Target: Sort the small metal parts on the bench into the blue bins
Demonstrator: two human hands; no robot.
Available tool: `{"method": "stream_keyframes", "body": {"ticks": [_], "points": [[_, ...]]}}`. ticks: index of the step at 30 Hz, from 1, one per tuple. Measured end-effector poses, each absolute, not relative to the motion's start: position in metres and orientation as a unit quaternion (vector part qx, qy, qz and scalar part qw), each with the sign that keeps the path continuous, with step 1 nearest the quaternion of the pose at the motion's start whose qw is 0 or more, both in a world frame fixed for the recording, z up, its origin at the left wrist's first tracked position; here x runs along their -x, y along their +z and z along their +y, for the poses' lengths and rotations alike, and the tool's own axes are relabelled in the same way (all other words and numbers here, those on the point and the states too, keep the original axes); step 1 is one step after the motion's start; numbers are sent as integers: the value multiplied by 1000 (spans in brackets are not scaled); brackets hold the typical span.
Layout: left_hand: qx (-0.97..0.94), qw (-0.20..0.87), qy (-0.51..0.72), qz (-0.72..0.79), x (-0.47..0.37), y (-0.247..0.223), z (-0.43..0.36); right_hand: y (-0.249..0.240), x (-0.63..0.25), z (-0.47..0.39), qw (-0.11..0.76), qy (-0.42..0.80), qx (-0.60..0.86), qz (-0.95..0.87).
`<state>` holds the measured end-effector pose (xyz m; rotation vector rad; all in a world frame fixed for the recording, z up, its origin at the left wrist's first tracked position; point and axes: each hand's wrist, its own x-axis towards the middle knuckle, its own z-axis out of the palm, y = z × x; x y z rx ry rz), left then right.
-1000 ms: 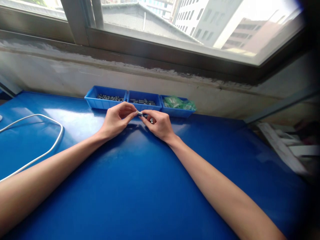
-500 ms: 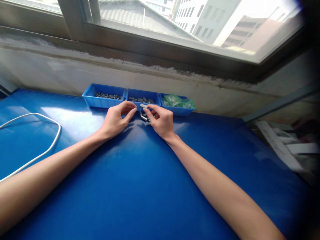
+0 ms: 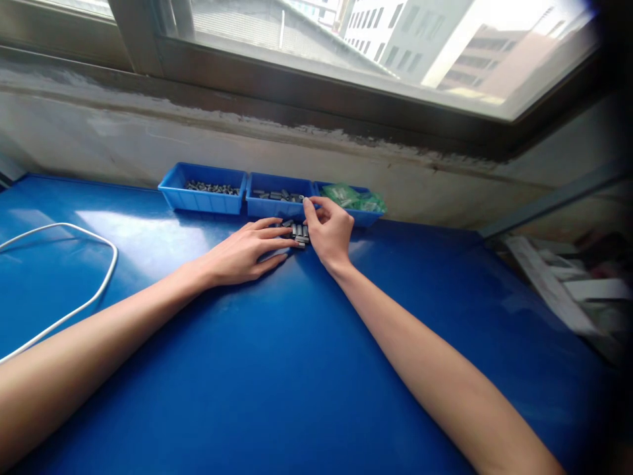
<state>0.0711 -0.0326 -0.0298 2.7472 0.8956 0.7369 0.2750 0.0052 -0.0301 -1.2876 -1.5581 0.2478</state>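
My left hand [image 3: 250,251] lies low over the blue table with its fingers spread, the tips touching or just above a small group of short metal cylinders [image 3: 300,232]. Part of that group is hidden by the fingers. Thumb and forefinger of my right hand [image 3: 330,227] are pinched at the front right of the middle blue bin [image 3: 277,208]. A small metal cylinder [image 3: 301,198] shows end-on at those fingertips. More grey metal cylinders [image 3: 277,194] lie inside the middle bin.
The left blue bin [image 3: 198,201] contains many small metal parts. Green plastic bags [image 3: 346,196] fill the right blue bin [image 3: 363,216]. A white cable [image 3: 111,264] loops across the table's left side. Wall and window [image 3: 297,79] rise behind the bins.
My left hand has opened from its curled pose and come down over the loose cylinders. My right hand has moved slightly right and up, turning the cylinder end-on.
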Motion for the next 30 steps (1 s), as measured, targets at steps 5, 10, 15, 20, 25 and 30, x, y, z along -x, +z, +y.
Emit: {"method": "stream_keyframes", "body": {"ticks": [5, 10, 15, 20, 25, 30], "points": [[-896, 74, 301, 318, -71, -32, -30, -29, -274, 3, 529, 115, 532, -651], [-866, 81, 325, 371, -69, -34, -28, -28, -274, 3, 525, 125, 525, -658], [-864, 65, 333, 373, -68, -35, -27, -27, -273, 2, 520, 130, 522, -664], [-870, 48, 338, 356, -69, -33, -28, -28, -272, 3, 519, 131, 521, -665], [-869, 49, 342, 354, -69, -34, -31, -27, -272, 2, 513, 126, 521, -670], [-861, 49, 376, 339, -68, -33, -33, -26, -271, 1, 511, 130, 518, -673]]}}
